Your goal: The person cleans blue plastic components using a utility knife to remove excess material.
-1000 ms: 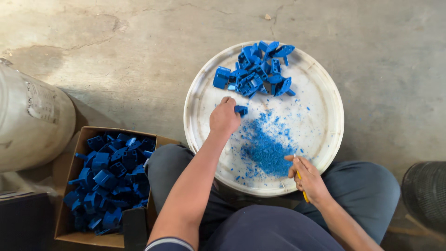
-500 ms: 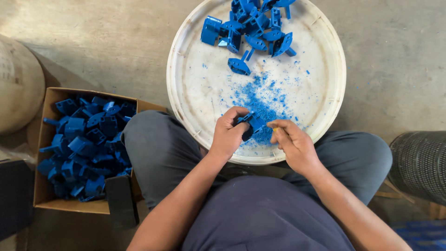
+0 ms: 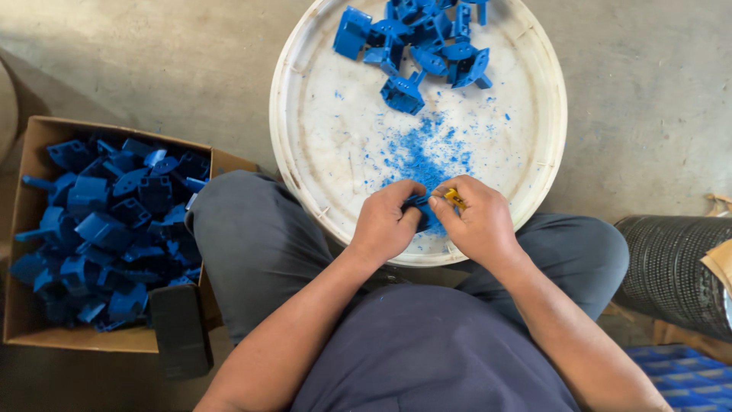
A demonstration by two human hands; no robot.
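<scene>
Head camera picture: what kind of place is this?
Probably a small workshop. A cardboard box full of blue plastic parts sits on a bare concrete floor, and blue shavings litter a white round lid.

Open brown cardboard box (image 3: 34, 229) at left, holding blue plastic parts (image 3: 107, 221)

- Both forearms are extended forward from the torso and are angled inward, so that the hands are brought together in front of the body.
- The left hand (image 3: 387, 225) is curled, with fingers bent and the thumb pressed inward toward the other hand.
- The right hand (image 3: 476, 221) is closed in a pinch, knuckles raised, its fingertips (image 3: 436, 203) set against the left hand's.
- Both wrists are held slightly bent.
</scene>
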